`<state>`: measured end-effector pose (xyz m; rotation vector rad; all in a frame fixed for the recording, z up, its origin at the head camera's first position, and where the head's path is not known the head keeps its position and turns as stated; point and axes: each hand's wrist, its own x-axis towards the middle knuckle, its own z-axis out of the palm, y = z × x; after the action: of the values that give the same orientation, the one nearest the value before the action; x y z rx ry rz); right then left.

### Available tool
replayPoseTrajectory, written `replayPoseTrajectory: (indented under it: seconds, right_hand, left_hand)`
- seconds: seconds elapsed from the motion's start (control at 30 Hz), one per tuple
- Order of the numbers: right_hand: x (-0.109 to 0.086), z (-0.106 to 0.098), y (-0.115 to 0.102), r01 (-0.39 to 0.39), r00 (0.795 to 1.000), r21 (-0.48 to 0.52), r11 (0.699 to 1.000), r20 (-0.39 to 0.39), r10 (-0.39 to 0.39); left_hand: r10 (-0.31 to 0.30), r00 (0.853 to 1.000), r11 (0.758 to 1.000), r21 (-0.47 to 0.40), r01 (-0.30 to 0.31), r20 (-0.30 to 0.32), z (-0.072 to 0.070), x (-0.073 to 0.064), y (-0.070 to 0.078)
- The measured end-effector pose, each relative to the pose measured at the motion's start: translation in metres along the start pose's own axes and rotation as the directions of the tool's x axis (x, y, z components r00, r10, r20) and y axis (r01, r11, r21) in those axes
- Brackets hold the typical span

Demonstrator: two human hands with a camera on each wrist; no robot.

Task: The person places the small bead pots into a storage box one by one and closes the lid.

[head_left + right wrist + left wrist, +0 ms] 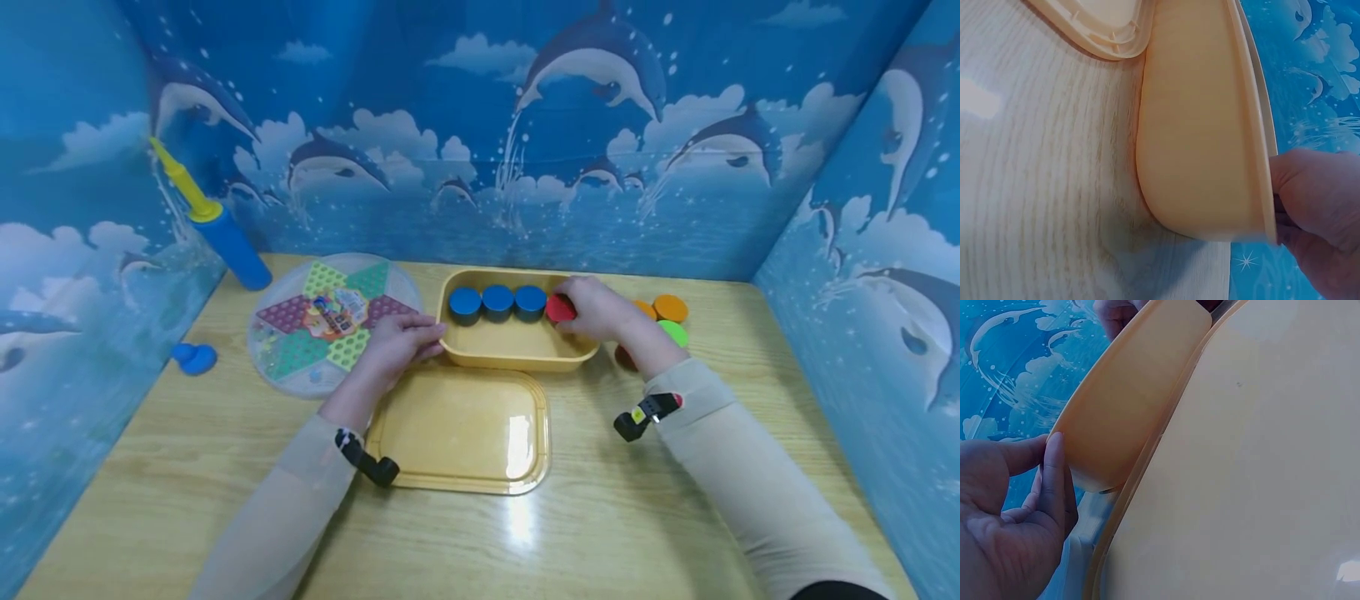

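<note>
A pale wooden counter (675, 500) sits inside walls papered with blue dolphin-and-cloud scenes, and on it a deep yellow plastic tub (517, 354) stands near the middle, with its flat yellow plastic lid (465, 433) lying just in front of it, the two edges close together. To the left of the tub lies a round clear-cased Chinese checkers board (330, 321) with coloured triangles; further left a blue and yellow hand pump (217, 225) leans against the wall and a small blue plastic piece (195, 358) rests near it. Inside the tub three blue round discs (497, 302) stand in a row along the far wall, and a red round disc (558, 308) sits at the right end of that row. Orange and green discs (670, 321) lie on the counter just right of the tub, partly hidden behind the right wrist. The right hand (600, 310) reaches over the tub's right rim, fingers curled on the red disc. The left hand (401, 342) rests against the tub's left front corner, its fingers straight and pressed to the outer wall, as the left wrist view shows (1054, 481). Both forearms wear beige sleeves with small black wrist cameras.
</note>
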<state>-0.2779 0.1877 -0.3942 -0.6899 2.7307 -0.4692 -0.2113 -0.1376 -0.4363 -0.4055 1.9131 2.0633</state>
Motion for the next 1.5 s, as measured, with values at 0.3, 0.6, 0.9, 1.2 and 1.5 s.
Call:
replayPoseTrajectory:
  seconds: [0.3, 0.6, 0.9, 1.2, 1.5]
  right_hand:
    - [-0.005, 0.005, -0.002, 0.000, 0.997, -0.019, 1.000, -0.071, -0.001]
    - [-0.019, 0.006, 0.005, 0.073, 0.985, 0.108, 0.991, -0.167, -0.054]
    - [-0.060, -0.004, 0.009, 0.045, 0.965, 0.206, 0.977, -0.260, 0.010]
    - [-0.095, 0.004, 0.017, -0.039, 0.907, 0.355, 0.934, -0.379, 0.182]
    - [-0.124, 0.008, 0.036, -0.127, 0.837, 0.402, 0.907, -0.447, 0.315]
  left_hand:
    - [0.001, 1.000, 1.000, -0.014, -0.001, 0.004, 0.000, 0.002, -0.002]
    - [0.001, 1.000, 1.000, -0.005, -0.001, 0.008, 0.001, 0.002, -0.002]
    - [0.015, 1.000, 1.000, -0.002, -0.015, 0.005, 0.001, 0.001, -0.002]
    - [0.013, 1.000, 1.000, 0.017, -0.013, -0.005, 0.002, 0.001, -0.003]
    - [0.014, 1.000, 0.999, 0.038, -0.013, -0.013, 0.001, 0.002, -0.003]
